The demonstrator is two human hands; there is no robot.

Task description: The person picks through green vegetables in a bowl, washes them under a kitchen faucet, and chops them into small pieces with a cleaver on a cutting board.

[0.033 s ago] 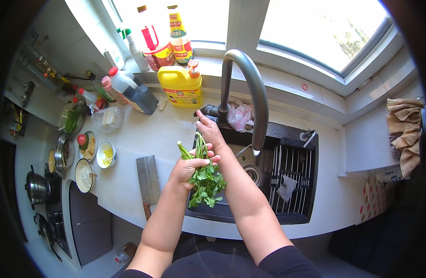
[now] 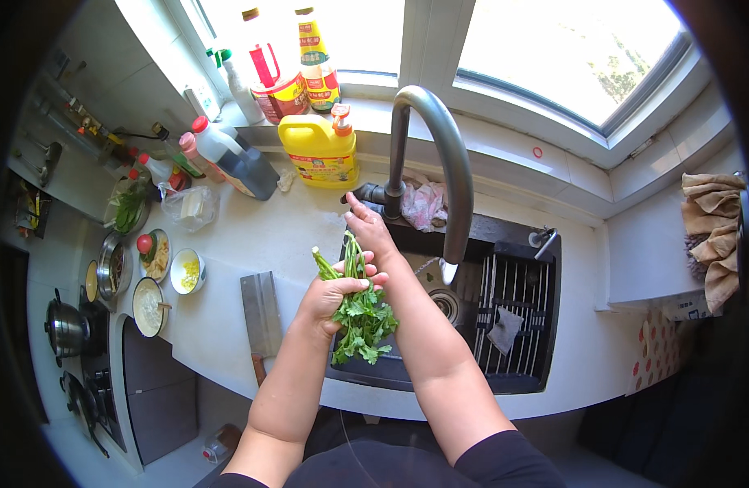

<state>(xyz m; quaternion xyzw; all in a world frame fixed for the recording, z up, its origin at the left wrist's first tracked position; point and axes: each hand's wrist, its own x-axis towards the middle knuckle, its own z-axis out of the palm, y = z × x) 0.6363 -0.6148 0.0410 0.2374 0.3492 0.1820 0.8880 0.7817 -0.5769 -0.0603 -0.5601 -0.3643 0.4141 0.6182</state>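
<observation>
My left hand is closed around a bunch of cilantro, its cut stems pointing up and away and its leaves hanging over the near-left edge of the sink. Beyond it, my right hand reaches up with outstretched fingers, the tips at the dark faucet lever; whether they press it is hard to see. The tall curved faucet arches over the basin, with a white patch at its spout, apparently water. A cleaver lies on the counter left of my left hand.
A yellow detergent jug and a dark-liquid bottle stand behind the hands. Bowls with white powder and chopped yellow pieces sit to the left. A rack with a grey cloth covers the sink's right side.
The white patch at the faucet's spout looks larger and longer. Both hands and the cilantro stay in the same place.
</observation>
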